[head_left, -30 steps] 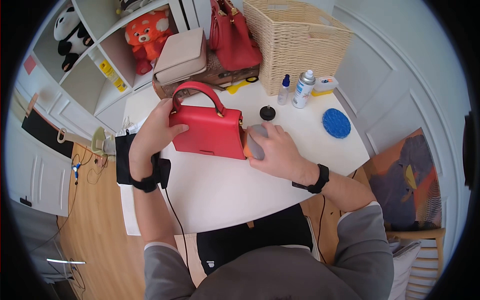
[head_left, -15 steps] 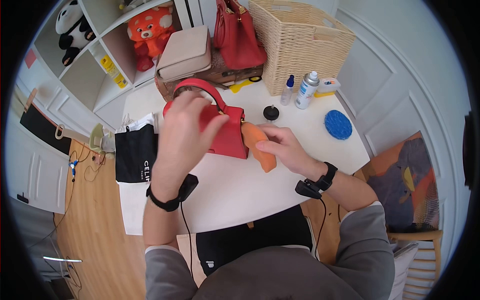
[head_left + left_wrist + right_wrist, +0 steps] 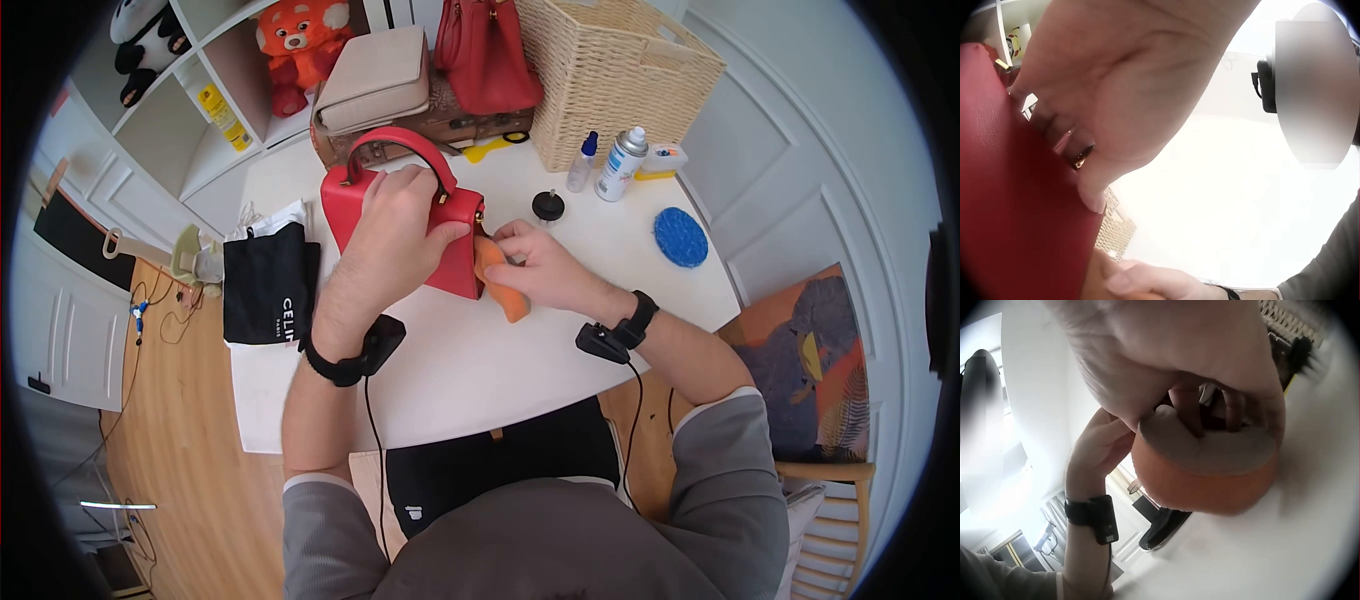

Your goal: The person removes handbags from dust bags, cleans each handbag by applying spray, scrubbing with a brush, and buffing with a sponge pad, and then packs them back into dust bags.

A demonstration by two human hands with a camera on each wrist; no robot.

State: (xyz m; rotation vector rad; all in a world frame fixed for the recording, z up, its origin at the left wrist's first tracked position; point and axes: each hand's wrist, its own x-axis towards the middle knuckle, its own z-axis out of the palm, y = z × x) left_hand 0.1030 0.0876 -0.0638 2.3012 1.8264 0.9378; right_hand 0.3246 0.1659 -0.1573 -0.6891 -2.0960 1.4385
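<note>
A red handbag (image 3: 345, 208) with an upright handle stands on the white table. My left hand (image 3: 393, 222) holds its top edge beneath the handle, thumb on the front near the right corner. In the left wrist view, the thumb lies along the edge of the bag (image 3: 1016, 194) and the other fingers reach behind it. At the bag's right side, my right hand (image 3: 548, 266) pinches a sponge (image 3: 507, 299), orange with a grey layer. The sponge (image 3: 1207, 487) bends in the right wrist view, the fingers curled over its grey face. Part of it is hidden by the hand.
Behind the bag are a beige bag (image 3: 375, 80), another red bag (image 3: 487, 60) and a wicker basket (image 3: 620, 75). To the right stand a black-topped brush (image 3: 548, 206), a spray bottle (image 3: 582, 162), a spray can (image 3: 622, 165) and a blue disc (image 3: 680, 237). A black cloth bag (image 3: 268, 285) lies left.
My left hand has left the handbag's left side and moved right, onto its top edge. My right hand has turned the sponge, so more orange shows, and keeps it at the bag's right side.
</note>
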